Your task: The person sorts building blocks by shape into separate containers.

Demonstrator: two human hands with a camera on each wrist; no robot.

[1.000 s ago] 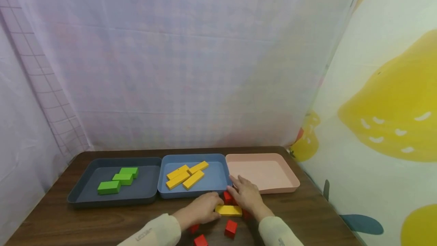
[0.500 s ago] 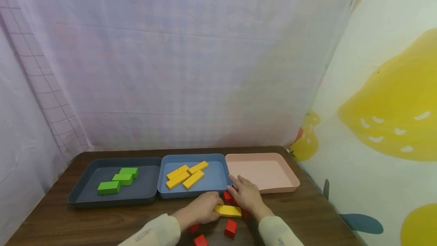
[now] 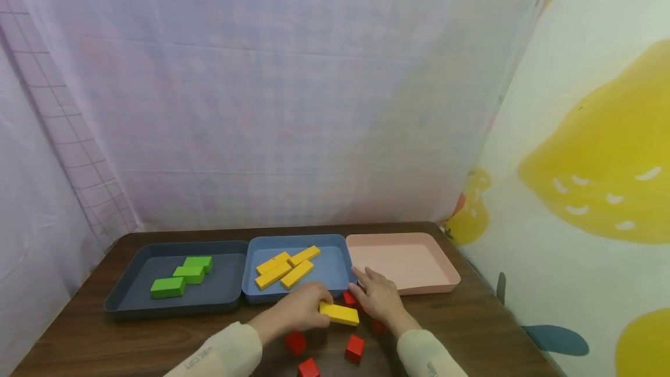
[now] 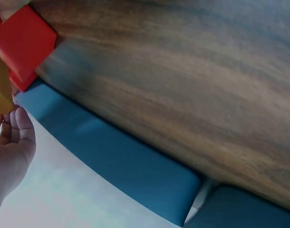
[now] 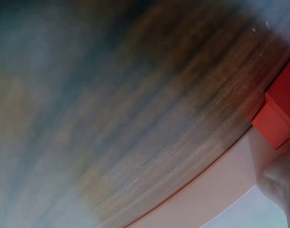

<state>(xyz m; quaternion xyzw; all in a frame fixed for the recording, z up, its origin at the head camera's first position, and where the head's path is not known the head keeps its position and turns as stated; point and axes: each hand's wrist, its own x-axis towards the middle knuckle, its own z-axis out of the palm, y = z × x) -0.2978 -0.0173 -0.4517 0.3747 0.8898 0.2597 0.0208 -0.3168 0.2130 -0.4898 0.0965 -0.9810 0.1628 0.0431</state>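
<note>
My left hand (image 3: 314,305) grips one end of a flat yellow block (image 3: 339,314), raised a little off the table just in front of the blue tray (image 3: 335,256). In the left wrist view the yellow block (image 4: 0,85) shows at the far left above my fingers (image 4: 14,147), with a red cube (image 4: 24,43) behind it. My right hand (image 3: 369,290) lies with straight fingers over a red cube (image 3: 349,298) by the pink tray (image 3: 450,275). The right wrist view shows a red cube (image 5: 278,116) beside a fingertip (image 5: 278,185).
The blue tray holds three yellow blocks (image 3: 285,266). A dark grey tray (image 3: 125,292) at the left holds three green blocks (image 3: 180,277). The pink tray has nothing in it. Three loose red cubes (image 3: 354,348) lie on the brown table near its front edge.
My left hand has lifted the yellow block and shifted it left and toward the blue tray, uncovering a red cube below it. My right hand has stayed in place.
</note>
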